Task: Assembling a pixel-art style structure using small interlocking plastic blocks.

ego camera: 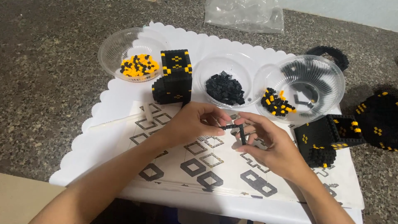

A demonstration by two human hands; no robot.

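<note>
Pinching a thin black brick strip [234,129] between both hands above the instruction sheet [199,166], the left hand [195,122] and right hand [269,143] grip its ends; it looks light, rigid and likely snaps apart if bent.

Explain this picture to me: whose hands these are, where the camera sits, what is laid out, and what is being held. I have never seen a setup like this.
The camera sits on a person's head and looks down, so both hands are that person's own. The left hand and right hand together pinch a small black brick strip over a printed instruction sheet. Behind stand clear bowls: yellow and black pieces, black pieces, and a mixed bowl. A black and yellow block model stands between the bowls, another block model at right. All rests on a white scalloped mat.
</note>
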